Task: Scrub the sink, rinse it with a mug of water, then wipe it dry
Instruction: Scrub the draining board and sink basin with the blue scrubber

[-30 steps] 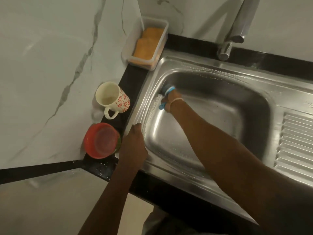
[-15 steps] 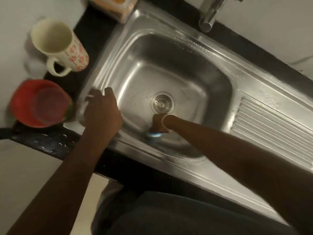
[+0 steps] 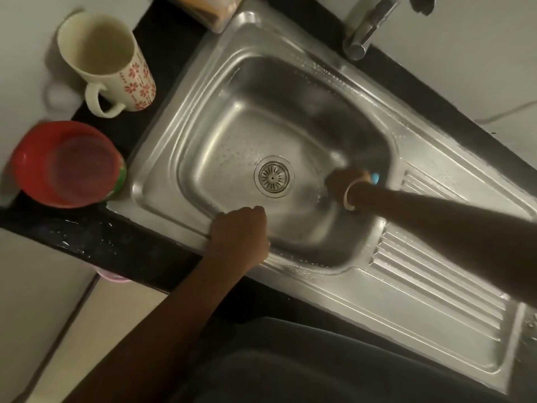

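The right hand [image 3: 344, 186] is down inside the sink [image 3: 186, 91], against the basin's right wall, its fingers curled round a scrubber [image 3: 374, 178] of which only a blue and yellow tip shows beside the hand; a pale band circles the wrist. The drain strainer [image 3: 272, 175] lies just left of that hand. The left hand [image 3: 239, 234] grips the sink's front rim, fingers curled over the edge. On the black worktop [image 3: 162, 48] left of the sink stands the mug [image 3: 106, 64], white with red flowers, upright, and near it a red container [image 3: 65, 164]. The tap [image 3: 367, 27] stands behind the basin.
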Action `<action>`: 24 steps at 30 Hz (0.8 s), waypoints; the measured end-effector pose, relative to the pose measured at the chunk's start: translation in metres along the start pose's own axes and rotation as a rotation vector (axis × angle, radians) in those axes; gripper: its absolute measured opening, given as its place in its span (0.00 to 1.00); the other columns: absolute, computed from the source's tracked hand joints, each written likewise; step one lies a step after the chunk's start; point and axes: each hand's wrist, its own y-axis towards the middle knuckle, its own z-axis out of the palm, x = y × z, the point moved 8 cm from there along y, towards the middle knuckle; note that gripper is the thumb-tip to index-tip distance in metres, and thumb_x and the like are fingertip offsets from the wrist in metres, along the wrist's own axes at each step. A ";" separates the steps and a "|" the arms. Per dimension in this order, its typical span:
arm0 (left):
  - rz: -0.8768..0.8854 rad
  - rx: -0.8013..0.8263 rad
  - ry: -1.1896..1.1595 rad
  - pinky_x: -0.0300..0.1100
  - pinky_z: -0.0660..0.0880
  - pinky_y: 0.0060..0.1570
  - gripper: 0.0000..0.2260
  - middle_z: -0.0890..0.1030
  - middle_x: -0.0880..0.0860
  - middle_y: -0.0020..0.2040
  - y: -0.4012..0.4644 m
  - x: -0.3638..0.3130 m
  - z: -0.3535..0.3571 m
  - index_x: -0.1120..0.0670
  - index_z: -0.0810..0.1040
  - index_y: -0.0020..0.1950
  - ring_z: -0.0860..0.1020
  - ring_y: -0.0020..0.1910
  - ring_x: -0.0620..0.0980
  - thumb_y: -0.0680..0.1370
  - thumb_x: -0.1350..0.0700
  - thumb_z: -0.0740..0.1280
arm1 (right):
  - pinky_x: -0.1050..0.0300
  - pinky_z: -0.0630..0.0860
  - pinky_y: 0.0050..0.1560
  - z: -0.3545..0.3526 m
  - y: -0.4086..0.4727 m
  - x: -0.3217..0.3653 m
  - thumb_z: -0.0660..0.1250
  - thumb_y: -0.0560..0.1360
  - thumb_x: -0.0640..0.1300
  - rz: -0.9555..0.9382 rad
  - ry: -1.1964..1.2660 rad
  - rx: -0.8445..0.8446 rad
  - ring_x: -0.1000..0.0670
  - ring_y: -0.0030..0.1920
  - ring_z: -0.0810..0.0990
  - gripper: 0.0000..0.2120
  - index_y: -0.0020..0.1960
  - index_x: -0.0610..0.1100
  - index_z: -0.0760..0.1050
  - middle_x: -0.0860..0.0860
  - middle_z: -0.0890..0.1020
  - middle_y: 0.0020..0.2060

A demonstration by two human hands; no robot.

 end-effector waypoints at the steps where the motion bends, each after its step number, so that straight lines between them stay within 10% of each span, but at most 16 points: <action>1: -0.008 -0.015 -0.005 0.44 0.67 0.42 0.15 0.76 0.50 0.45 -0.001 0.008 -0.001 0.53 0.71 0.56 0.77 0.45 0.50 0.76 0.46 0.68 | 0.57 0.77 0.46 0.009 -0.003 0.016 0.71 0.73 0.47 -0.025 0.064 0.039 0.46 0.55 0.82 0.07 0.49 0.45 0.78 0.49 0.81 0.51; 9: 0.015 0.059 0.187 0.45 0.68 0.50 0.09 0.72 0.48 0.40 0.008 0.027 -0.028 0.51 0.75 0.50 0.78 0.48 0.51 0.74 0.50 0.69 | 0.59 0.73 0.40 0.028 -0.053 0.029 0.71 0.72 0.56 -0.092 0.410 0.083 0.47 0.39 0.77 0.20 0.46 0.38 0.81 0.51 0.75 0.30; 12: 0.102 0.042 0.301 0.45 0.68 0.49 0.09 0.79 0.49 0.47 0.016 -0.006 -0.038 0.51 0.77 0.53 0.79 0.49 0.50 0.74 0.51 0.68 | 0.56 0.74 0.48 0.040 -0.101 0.003 0.67 0.76 0.57 -0.005 0.599 -0.033 0.44 0.49 0.80 0.21 0.54 0.39 0.81 0.46 0.81 0.43; 18: 0.414 0.100 0.398 0.42 0.72 0.46 0.15 0.81 0.52 0.54 0.010 -0.118 -0.023 0.53 0.79 0.55 0.81 0.53 0.54 0.72 0.46 0.68 | 0.53 0.76 0.51 0.116 -0.200 -0.005 0.68 0.75 0.58 0.342 1.054 -0.485 0.46 0.52 0.81 0.18 0.63 0.53 0.78 0.53 0.76 0.57; 24: 0.532 0.129 0.491 0.44 0.71 0.46 0.19 0.80 0.53 0.56 -0.015 -0.196 0.019 0.51 0.76 0.56 0.79 0.54 0.55 0.72 0.41 0.70 | 0.44 0.77 0.48 0.310 -0.275 -0.091 0.73 0.74 0.46 0.916 1.334 -0.623 0.38 0.47 0.80 0.13 0.54 0.39 0.80 0.42 0.78 0.48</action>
